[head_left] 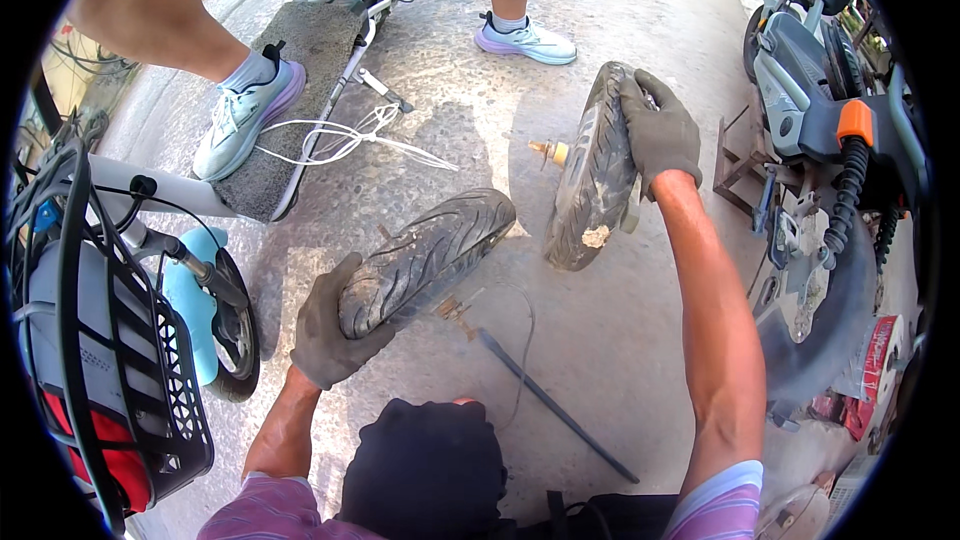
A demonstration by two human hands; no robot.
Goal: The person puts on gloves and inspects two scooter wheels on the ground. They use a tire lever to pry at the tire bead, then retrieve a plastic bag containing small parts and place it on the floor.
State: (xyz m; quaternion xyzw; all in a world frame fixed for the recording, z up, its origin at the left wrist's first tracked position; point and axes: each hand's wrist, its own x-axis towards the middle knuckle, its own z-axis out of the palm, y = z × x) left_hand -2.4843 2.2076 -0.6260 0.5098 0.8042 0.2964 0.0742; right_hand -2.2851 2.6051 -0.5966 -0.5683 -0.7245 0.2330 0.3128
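My left hand, in a dark glove, grips the near end of a worn black wheel tire lying diagonally at the centre. My gloved right hand is closed over the upper part of a second tire, held upright, with a pale patch low on its tread. A brassy fitting juts from that wheel's left side. Below the left-hand tire, a thin cable runs from a metal fitting along the ground, near a long dark rod.
A person's leg rests on a scooter deck with white cord; the other foot is on the concrete. A scooter front with basket stands left. At right are another scooter, a wooden stand and assorted parts.
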